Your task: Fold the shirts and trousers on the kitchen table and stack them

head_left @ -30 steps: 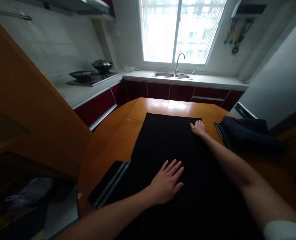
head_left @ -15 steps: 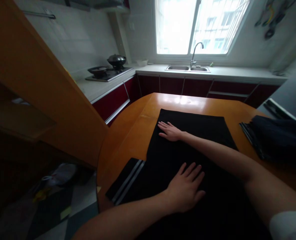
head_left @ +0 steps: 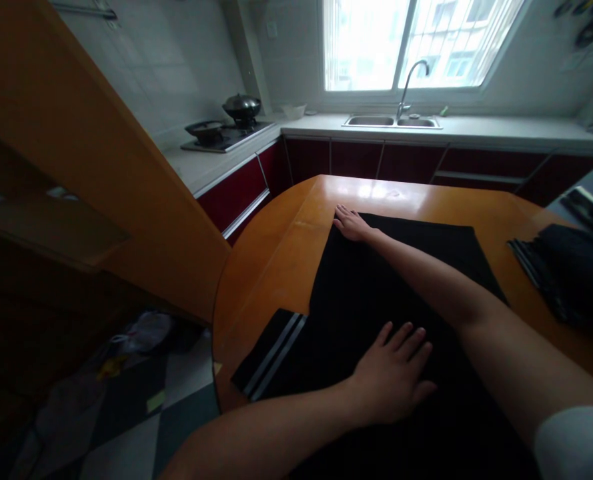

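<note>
A black short-sleeved shirt lies spread flat over the table, and two grey stripes run across its left sleeve. My left hand rests palm down on the middle of the shirt, its fingers spread. Farther off, my right hand lies flat at the shirt's far left corner, with its fingertips at the edge of the cloth. Neither hand grips the fabric. The near part of the shirt runs out of view below my left forearm.
The wooden table has a rounded left edge. Folded dark clothing lies at its right side. An orange wooden panel stands close on the left. Behind are a counter with a sink and a stove with pans.
My right hand has slid away from me over the shirt to its far left corner. My left hand stays on the middle of the shirt. The view has shifted slightly.
</note>
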`<act>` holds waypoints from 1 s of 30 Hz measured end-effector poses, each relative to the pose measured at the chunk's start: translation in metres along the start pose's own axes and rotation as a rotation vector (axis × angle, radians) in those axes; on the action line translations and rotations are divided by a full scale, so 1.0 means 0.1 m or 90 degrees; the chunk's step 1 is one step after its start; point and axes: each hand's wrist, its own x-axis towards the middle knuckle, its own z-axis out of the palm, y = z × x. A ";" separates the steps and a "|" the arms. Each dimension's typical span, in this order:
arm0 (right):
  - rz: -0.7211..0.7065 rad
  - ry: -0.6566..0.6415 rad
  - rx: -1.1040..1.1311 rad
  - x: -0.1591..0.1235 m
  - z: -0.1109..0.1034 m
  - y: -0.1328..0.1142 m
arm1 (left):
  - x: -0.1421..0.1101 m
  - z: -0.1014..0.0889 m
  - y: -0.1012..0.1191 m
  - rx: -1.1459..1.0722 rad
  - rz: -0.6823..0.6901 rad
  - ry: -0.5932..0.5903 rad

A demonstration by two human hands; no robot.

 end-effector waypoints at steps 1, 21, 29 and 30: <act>-0.004 0.017 0.007 -0.11 -0.02 -0.03 | 0.00 0.00 0.00 -0.001 0.001 0.000; 0.263 0.033 -0.026 -3.94 0.00 -0.25 | 0.06 0.04 -0.05 0.035 -0.001 -0.003; 0.377 0.061 -0.092 -4.54 -0.13 -0.04 | 0.09 0.03 -0.13 0.056 0.006 -0.028; 0.392 0.054 -0.091 -4.55 -0.17 -0.02 | 0.09 0.03 -0.13 0.056 0.004 -0.029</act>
